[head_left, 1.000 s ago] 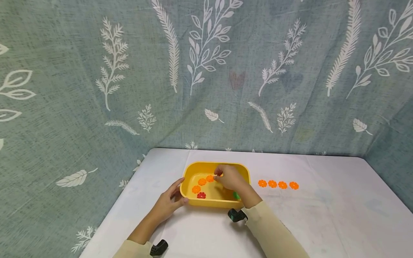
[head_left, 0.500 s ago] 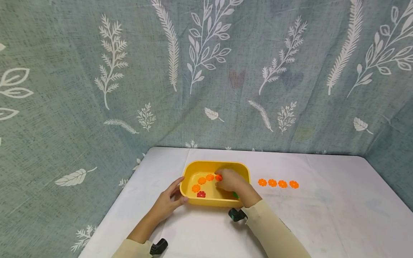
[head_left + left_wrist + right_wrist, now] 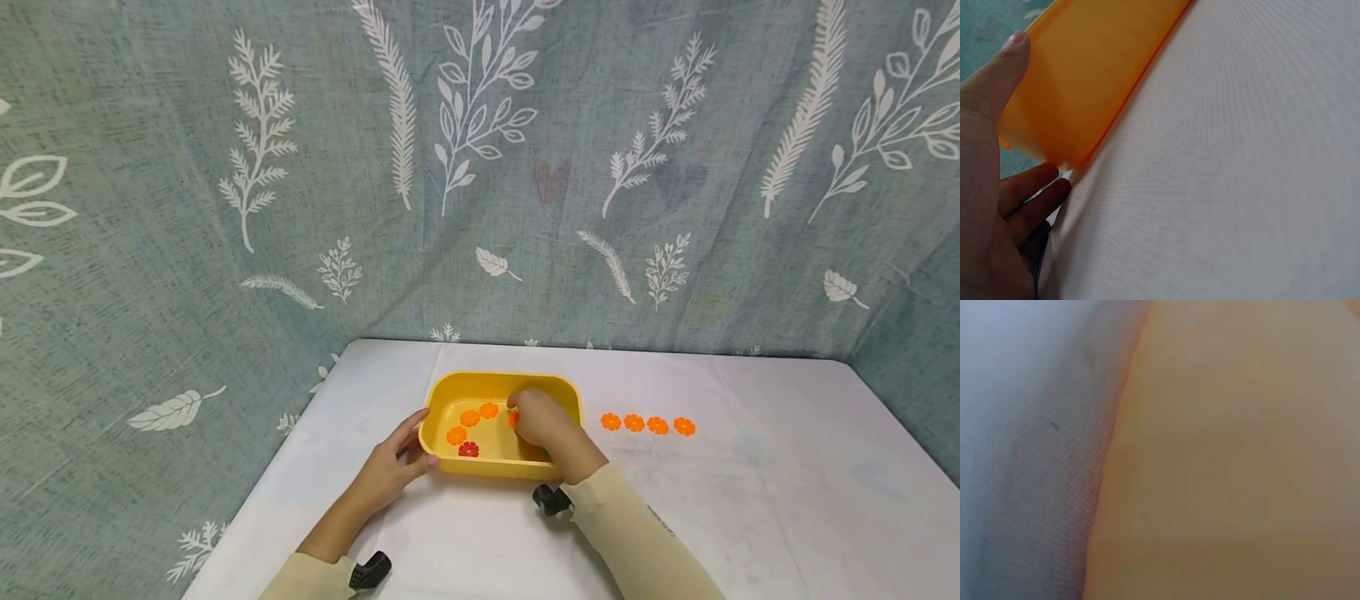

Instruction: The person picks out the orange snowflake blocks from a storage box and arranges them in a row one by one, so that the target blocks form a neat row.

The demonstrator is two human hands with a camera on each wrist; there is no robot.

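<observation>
- At the left end of a yellow rectangular plastic box with rounded corners (image 3: 495, 469), the left hand (image 3: 386, 473) grasps the corner lightly: thumb on the near side, index finger on the rim of the left end.
- From the left wrist, the thumb is seen touching the box near its upper edge; two other fingers, loosely bent, are close to its lower corner.
- Inside the right half of the box is the right hand (image 3: 546, 419), its index finger bent. At its fingertips shows one flat orange flower-shaped piece (image 3: 513, 420), partly hidden; I cannot tell if it is pinched or only touched.
- On the box floor lie three orange pieces (image 3: 470, 418) in a curve and one red flower-shaped piece (image 3: 468, 449).
- Right of the box, four orange pieces (image 3: 633, 422) form a row on white cloth (image 3: 750, 483).
</observation>
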